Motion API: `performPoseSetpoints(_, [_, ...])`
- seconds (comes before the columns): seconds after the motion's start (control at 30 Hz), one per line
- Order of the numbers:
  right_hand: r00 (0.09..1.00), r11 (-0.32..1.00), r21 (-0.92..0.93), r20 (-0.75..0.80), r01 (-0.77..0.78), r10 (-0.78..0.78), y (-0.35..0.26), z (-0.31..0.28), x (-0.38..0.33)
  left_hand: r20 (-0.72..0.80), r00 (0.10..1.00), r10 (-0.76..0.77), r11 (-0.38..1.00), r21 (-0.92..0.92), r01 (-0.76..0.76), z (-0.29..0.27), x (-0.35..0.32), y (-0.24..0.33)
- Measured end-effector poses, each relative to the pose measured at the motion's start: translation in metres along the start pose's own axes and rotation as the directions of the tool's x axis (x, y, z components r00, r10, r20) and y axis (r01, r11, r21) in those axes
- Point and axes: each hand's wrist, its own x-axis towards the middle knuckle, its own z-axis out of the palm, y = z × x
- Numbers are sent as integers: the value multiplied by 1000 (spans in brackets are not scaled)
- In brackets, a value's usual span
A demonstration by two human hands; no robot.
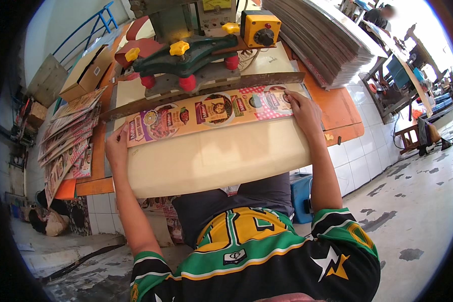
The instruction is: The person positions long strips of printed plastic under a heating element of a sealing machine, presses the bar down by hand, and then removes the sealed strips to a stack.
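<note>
Head view: a printed strip of food pictures lies just in front of the green press, over a cream panel that reaches from the press toward me. My left grip, fingers curled, touches the strip's left end, forward and left of the press; my right grip sets bent fingertips on the other end, forward and right of it. Whether either pinches shut, I cannot tell. Left of the press, flat printed packs overlap on the orange counter; right of it rises a tall sheet stack.
</note>
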Motion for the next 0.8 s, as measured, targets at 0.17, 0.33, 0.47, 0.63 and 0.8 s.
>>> performPoseSetpoints(0.17, [999, 999, -25, 34, -27, 27, -5, -3, 1, -16, 999, 40, 997, -60, -41, 0, -1, -5])
performPoseSetpoints(0.33, [1000, 1000, -1, 11, -11, 11, -1, -1, 0, -3, 999, -33, 999, -7, 33, 0, -2, 7])
performPoseSetpoints(0.47, [1000, 1000, -4, 4, -2, 2, 0, 1, 0, -19, 1000, -17, 1000, -16, 16, 0, -2, 1])
performPoseSetpoints(0.63, [1000, 1000, -9, -9, 9, -9, 0, 1, 0, -17, 1000, 24, 999, -32, -25, 2, 1, -7])
performPoseSetpoints(0.8, [1000, 1000, 5, -17, 18, -18, 1, 0, -1, -8, 1000, -2, 1000, -6, 2, 0, -2, 4])
